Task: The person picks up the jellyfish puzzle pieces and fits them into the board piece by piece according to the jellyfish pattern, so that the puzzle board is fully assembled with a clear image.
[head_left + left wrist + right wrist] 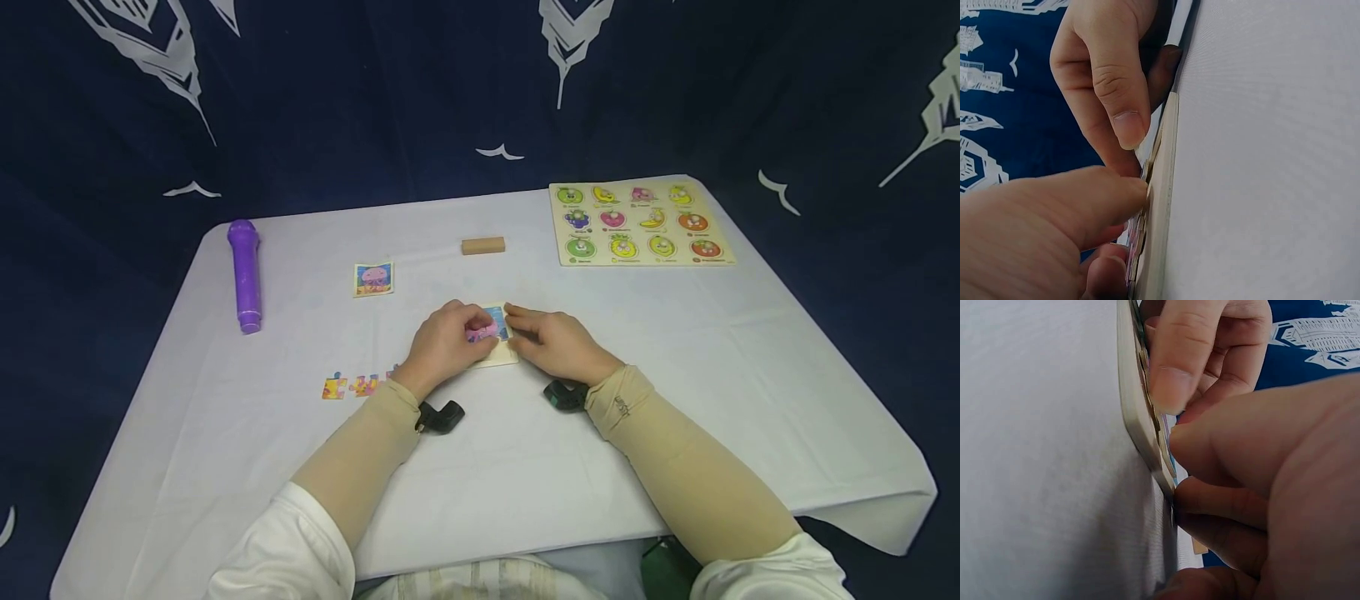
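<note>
A small jigsaw board (pixel 495 360) with a pale wooden border lies before me, with blue and pink pieces on it. My left hand (pixel 447 343) curls over its left side, and a pink jigsaw piece (pixel 482 332) shows between thumb and index finger. Across from it, my right hand (pixel 561 343) holds the right side of the board by thumb and fingers. In the left wrist view the left thumb (pixel 1113 200) rests against the edges of slightly raised pieces. The right thumb (pixel 1204 447) lies on the pieces near the board's corner in the right wrist view.
Loose jigsaw pieces (pixel 333 387) lie left of my left wrist, one partly behind it. Farther back are a small picture puzzle (pixel 373 280), a wooden block (pixel 483 246) and a fruit board (pixel 637 225). A purple microphone-shaped object (pixel 246 279) lies at the left edge.
</note>
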A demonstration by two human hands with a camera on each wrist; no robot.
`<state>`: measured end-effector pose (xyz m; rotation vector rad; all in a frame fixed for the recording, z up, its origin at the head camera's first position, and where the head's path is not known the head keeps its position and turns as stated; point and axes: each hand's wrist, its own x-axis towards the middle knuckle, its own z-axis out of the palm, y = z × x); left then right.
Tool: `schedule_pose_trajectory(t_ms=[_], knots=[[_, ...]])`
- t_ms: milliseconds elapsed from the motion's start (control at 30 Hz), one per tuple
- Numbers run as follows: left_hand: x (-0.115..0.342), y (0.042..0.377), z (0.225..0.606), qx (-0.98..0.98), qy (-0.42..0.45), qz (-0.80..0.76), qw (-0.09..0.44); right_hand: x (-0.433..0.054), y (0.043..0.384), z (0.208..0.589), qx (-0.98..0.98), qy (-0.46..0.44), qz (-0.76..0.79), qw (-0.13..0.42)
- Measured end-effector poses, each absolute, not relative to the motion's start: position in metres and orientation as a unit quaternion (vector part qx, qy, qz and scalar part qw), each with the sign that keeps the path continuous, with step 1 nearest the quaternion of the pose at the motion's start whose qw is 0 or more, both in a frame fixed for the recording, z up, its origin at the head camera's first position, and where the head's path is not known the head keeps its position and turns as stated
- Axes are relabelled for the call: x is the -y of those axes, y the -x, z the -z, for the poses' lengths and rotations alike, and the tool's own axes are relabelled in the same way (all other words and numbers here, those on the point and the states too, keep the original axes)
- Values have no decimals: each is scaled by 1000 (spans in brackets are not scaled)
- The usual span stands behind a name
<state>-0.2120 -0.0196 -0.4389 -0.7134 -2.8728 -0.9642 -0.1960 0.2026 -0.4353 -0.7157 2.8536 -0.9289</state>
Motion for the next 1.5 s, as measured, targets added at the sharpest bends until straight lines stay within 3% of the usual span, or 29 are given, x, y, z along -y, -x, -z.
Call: schedule_pose_trajectory(t_ms=[1100, 1267, 1500], knots=[[19, 207, 425, 945, 203, 256, 17, -202, 197, 436, -924, 245, 293, 17], [41, 206, 405, 937, 158, 308, 41, -199, 199, 438, -922, 247, 298, 22], [117, 187, 385, 947, 142, 289, 9, -203, 199, 436, -922, 234, 305, 34]])
